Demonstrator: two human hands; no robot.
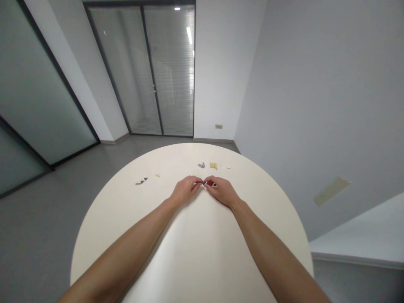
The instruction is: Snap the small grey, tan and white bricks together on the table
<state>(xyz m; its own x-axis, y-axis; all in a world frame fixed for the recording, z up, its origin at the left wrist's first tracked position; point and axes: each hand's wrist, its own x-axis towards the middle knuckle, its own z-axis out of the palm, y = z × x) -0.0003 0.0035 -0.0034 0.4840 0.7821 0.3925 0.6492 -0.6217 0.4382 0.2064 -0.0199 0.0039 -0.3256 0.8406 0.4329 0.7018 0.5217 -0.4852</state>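
Both my hands meet near the middle of a round white table (195, 252). My left hand (185, 189) is closed in a pinch on a tiny piece at its fingertips, too small to name. My right hand (221, 190) is closed around a small red piece (210, 183). The two pieces touch between my fingertips. Loose small bits lie farther out on the table: a grey piece (201, 165), a tan piece (213, 165), a white piece (226, 167), a pale yellow piece (157, 175) and dark grey pieces (142, 181).
The table's far edge (189, 145) curves in front of a grey floor (47, 210). Glass doors with blinds (151, 71) stand behind, and a grey wall (315, 105) rises on the right. A white ledge (362, 235) sits at the lower right.
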